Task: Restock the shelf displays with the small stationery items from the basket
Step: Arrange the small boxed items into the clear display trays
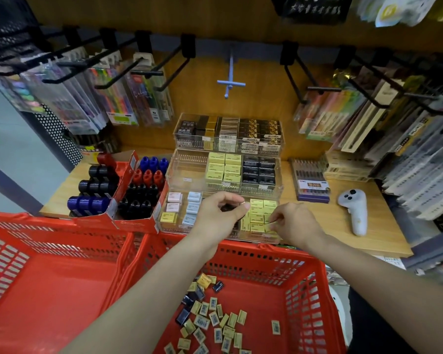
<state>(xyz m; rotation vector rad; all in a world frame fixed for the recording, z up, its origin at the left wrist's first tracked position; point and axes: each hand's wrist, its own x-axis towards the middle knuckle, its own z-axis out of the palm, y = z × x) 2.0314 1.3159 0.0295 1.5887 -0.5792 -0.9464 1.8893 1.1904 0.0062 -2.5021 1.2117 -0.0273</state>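
Head view shows us both hands over the near clear tray [271,241] on the shelf [384,233]: our left hand [221,213] has curled fingers over the tray's middle, and we cannot tell if it holds anything, while our right hand [296,222] pinches a yellow eraser [267,227] at the near right corner of the yellow stack. We see many loose erasers [215,320] lying on the floor of the right red basket [310,290], near us and below the arms, and a second red basket [49,277] stands just left of it. On the shelf to the right of the tray lies a white controller [354,209].
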